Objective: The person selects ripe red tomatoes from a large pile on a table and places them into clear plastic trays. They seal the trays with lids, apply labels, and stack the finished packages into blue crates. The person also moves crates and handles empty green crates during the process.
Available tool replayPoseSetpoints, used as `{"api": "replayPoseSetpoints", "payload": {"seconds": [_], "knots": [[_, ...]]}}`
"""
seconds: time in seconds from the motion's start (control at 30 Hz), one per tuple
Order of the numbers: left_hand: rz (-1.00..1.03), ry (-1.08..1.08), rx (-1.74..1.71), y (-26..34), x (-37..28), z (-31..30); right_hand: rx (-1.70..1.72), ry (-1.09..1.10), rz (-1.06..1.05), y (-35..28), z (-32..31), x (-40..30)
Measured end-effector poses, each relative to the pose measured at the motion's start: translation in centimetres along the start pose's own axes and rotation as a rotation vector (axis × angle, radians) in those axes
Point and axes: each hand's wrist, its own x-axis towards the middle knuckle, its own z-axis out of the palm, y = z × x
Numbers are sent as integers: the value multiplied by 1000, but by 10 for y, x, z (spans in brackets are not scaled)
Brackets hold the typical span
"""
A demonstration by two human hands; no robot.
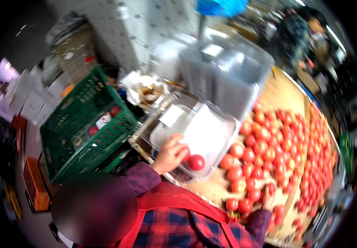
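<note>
My left hand (168, 154) grips a red tomato (183, 153) over a clear plastic tray (218, 136). Inside that tray, close to my fingertips, lies a second tomato (196, 162). Several loose tomatoes (260, 147) are spread over the tan board to the right of the tray. Among them, at the near side, my right hand (268, 199) has its fingers around a tomato (270, 188). Part of that hand is hidden by the sleeve and the neighbouring tomatoes.
Left of the tray is a green plastic crate (88, 152) with a few red items inside. Tall stacks of clear trays (234, 74) rise behind. Smaller tomatoes (316, 155) lie beyond a divider (297, 192). A person (296, 37) is at the far right.
</note>
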Motion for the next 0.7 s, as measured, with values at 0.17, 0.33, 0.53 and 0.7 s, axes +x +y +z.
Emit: {"api": "replayPoseSetpoints", "payload": {"seconds": [0.17,0.33,0.53,0.7], "knots": [[76,58,-5,43,7,-39,651,27,137,-106,-37,-18],[-168,-473,-648,85,12,-15,486,-618,-94,-273,-48,-76],[-463,-720,-811,88,9,-2,601,-1205,-141,-384,18,-145],[-1048,-422,-1429,42,-3,-16,1202,-1149,535,-344,50,-126]]}}
